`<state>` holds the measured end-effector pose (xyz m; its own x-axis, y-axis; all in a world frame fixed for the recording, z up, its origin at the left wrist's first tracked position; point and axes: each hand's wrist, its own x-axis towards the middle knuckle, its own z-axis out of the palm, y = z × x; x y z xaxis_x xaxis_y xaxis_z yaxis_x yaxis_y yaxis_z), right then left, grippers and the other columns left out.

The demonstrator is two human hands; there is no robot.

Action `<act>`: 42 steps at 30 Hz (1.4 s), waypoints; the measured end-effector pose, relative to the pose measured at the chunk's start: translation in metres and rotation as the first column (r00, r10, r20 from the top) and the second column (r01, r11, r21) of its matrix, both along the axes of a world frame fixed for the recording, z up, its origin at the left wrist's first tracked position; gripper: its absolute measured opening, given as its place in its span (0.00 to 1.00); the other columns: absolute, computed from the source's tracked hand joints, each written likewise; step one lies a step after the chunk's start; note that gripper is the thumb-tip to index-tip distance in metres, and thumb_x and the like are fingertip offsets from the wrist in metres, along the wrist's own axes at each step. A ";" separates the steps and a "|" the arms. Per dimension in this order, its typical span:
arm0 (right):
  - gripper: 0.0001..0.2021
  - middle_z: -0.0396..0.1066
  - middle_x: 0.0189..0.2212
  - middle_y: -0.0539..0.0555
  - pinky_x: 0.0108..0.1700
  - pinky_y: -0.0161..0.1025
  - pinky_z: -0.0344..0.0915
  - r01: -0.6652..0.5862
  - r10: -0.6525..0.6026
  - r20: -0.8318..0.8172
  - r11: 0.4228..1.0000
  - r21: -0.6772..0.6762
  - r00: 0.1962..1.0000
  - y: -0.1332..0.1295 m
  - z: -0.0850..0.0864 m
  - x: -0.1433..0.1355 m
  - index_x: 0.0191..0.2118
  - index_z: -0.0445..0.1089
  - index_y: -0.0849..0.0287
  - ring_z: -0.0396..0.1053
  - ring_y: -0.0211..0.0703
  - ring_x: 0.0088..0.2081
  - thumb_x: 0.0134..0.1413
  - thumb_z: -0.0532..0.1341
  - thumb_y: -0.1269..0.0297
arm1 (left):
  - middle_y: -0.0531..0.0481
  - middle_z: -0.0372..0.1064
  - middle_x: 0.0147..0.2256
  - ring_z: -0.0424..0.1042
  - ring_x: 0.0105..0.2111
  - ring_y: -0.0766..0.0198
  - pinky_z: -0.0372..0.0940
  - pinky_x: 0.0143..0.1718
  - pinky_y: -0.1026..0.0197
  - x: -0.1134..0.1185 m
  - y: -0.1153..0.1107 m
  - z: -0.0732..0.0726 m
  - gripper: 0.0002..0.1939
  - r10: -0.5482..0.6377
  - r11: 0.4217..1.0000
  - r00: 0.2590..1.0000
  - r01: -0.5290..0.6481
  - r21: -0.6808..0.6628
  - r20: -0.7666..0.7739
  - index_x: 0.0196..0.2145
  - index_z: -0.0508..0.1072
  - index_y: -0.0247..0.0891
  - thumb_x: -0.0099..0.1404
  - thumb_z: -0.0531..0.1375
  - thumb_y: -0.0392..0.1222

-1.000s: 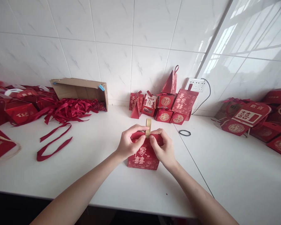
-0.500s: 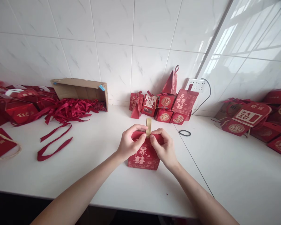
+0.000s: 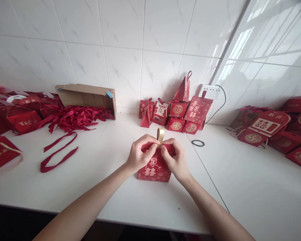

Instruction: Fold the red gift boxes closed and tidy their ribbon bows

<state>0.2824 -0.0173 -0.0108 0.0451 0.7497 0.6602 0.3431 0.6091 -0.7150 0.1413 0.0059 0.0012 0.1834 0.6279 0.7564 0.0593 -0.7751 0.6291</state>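
A red gift box with pale printed characters stands upright on the white table in front of me. A gold ribbon rises in a loop from the middle of its top edge. At the foot of that loop, my left hand pinches the ribbon between thumb and forefinger. From the other side my right hand pinches at the same spot, its thumb against the front of the box. The fingertips nearly meet and cover the ribbon's lower ends.
Dark red ribbons spill from a cardboard box; a loose red ribbon lies nearer. Several finished red boxes stand against the tiled wall by a power strip. A black band lies right. More red boxes fill the far right.
The gold loop has turned and now shows a rounder opening, leaning slightly right. Both hands stay at the top of the box, with only small finger movement.
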 end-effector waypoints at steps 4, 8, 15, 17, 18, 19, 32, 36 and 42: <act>0.02 0.68 0.26 0.47 0.31 0.33 0.63 -0.003 0.003 0.000 1.000 0.017 1.000 0.001 -0.001 0.000 0.31 0.64 0.57 0.65 0.35 0.27 0.54 0.57 0.66 | 0.49 0.71 0.31 0.71 0.33 0.66 0.66 0.35 0.65 0.000 0.000 0.002 0.06 -0.008 0.999 1.000 0.008 0.034 -0.012 0.33 0.73 0.36 0.60 0.56 0.33; 0.02 0.68 0.27 0.47 0.33 0.33 0.64 -0.008 0.009 -0.004 1.000 0.024 1.000 0.001 -0.001 0.000 0.31 0.65 0.57 0.66 0.35 0.28 0.54 0.57 0.67 | 0.48 0.71 0.32 0.71 0.34 0.65 0.67 0.36 0.64 -0.001 0.000 0.002 0.07 -0.027 0.999 1.000 0.027 0.027 0.003 0.34 0.74 0.36 0.60 0.56 0.32; 0.02 0.69 0.27 0.48 0.33 0.34 0.64 -0.002 0.002 0.006 0.999 0.033 1.000 0.000 -0.001 0.001 0.31 0.65 0.56 0.66 0.36 0.29 0.54 0.57 0.67 | 0.48 0.72 0.33 0.71 0.34 0.65 0.68 0.35 0.65 -0.002 0.000 0.002 0.09 -0.035 0.999 0.999 0.035 0.036 -0.005 0.34 0.74 0.36 0.59 0.56 0.31; 0.02 0.69 0.27 0.48 0.33 0.34 0.64 -0.001 0.001 0.008 0.999 0.036 1.000 0.001 -0.001 0.000 0.31 0.65 0.56 0.67 0.36 0.29 0.54 0.57 0.67 | 0.48 0.72 0.32 0.71 0.34 0.66 0.68 0.35 0.65 -0.002 0.000 0.002 0.08 -0.028 0.999 1.000 0.028 0.037 -0.002 0.34 0.74 0.36 0.59 0.56 0.31; 0.02 0.69 0.27 0.47 0.33 0.34 0.64 -0.001 0.000 0.010 0.999 0.038 1.000 0.001 -0.001 0.000 0.31 0.65 0.56 0.67 0.36 0.29 0.54 0.57 0.67 | 0.49 0.72 0.32 0.71 0.33 0.66 0.68 0.35 0.65 -0.001 0.000 0.002 0.08 -0.021 0.999 1.000 0.021 0.037 -0.001 0.34 0.75 0.36 0.59 0.56 0.31; 0.02 0.69 0.27 0.47 0.33 0.34 0.64 0.001 -0.001 0.010 0.999 0.039 1.000 0.001 0.000 0.000 0.31 0.65 0.56 0.67 0.36 0.29 0.54 0.57 0.67 | 0.49 0.72 0.32 0.71 0.33 0.66 0.68 0.35 0.65 -0.001 0.000 0.002 0.08 -0.013 0.999 1.000 0.013 0.036 -0.001 0.34 0.75 0.36 0.59 0.57 0.32; 0.03 0.69 0.27 0.48 0.32 0.35 0.65 0.015 -0.015 0.016 1.000 0.010 1.000 0.000 0.000 0.000 0.31 0.65 0.56 0.66 0.36 0.28 0.54 0.56 0.66 | 0.50 0.72 0.28 0.72 0.29 0.66 0.68 0.31 0.66 0.000 -0.002 0.004 0.07 0.025 0.999 1.000 -0.025 -0.043 -0.002 0.32 0.76 0.36 0.58 0.58 0.34; 0.03 0.69 0.27 0.48 0.33 0.35 0.65 0.012 -0.012 0.018 1.000 0.017 1.000 0.000 0.000 0.000 0.31 0.65 0.56 0.67 0.37 0.28 0.54 0.56 0.66 | 0.50 0.73 0.29 0.73 0.30 0.66 0.69 0.32 0.65 0.000 -0.002 0.004 0.06 0.032 0.998 0.999 -0.033 -0.056 -0.010 0.32 0.75 0.36 0.58 0.58 0.34; 0.02 0.69 0.27 0.47 0.33 0.34 0.64 0.002 -0.002 0.010 1.000 0.020 1.000 0.000 0.000 0.000 0.32 0.65 0.56 0.66 0.36 0.28 0.54 0.57 0.67 | 0.49 0.74 0.30 0.73 0.31 0.65 0.69 0.33 0.65 0.000 -0.003 0.005 0.06 0.034 0.997 0.999 -0.034 -0.071 -0.005 0.31 0.75 0.36 0.58 0.58 0.34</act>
<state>0.2827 -0.0169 -0.0109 0.0396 0.7360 0.6759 0.3514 0.6229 -0.6989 0.1414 0.0032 0.0057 0.1638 0.6860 0.7089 0.0878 -0.7259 0.6822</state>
